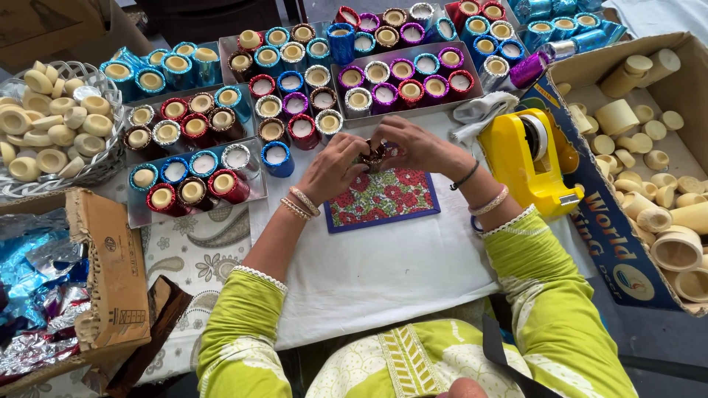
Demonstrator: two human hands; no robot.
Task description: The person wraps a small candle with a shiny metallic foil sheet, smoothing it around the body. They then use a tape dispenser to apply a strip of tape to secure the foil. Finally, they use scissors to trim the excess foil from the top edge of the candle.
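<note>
At nine o'clock a white wire basket [110, 158] holds bare cream wax cups. Right of it, metal trays [140, 214] carry foil-wrapped candle cups in red, blue, brown and silver. At centre, the left hand [333, 168] and the right hand [414, 146] meet over a red floral mat [383, 199] on the white-clothed table [383, 273]; each grip is pressed together, fingertips pinching a small brown foil-wrapped candle cup [372, 155] between them, just above the mat's twelve o'clock edge. At three o'clock stands a yellow tape dispenser [527, 158], then a cardboard box [686, 81] of bare cream cups.
</note>
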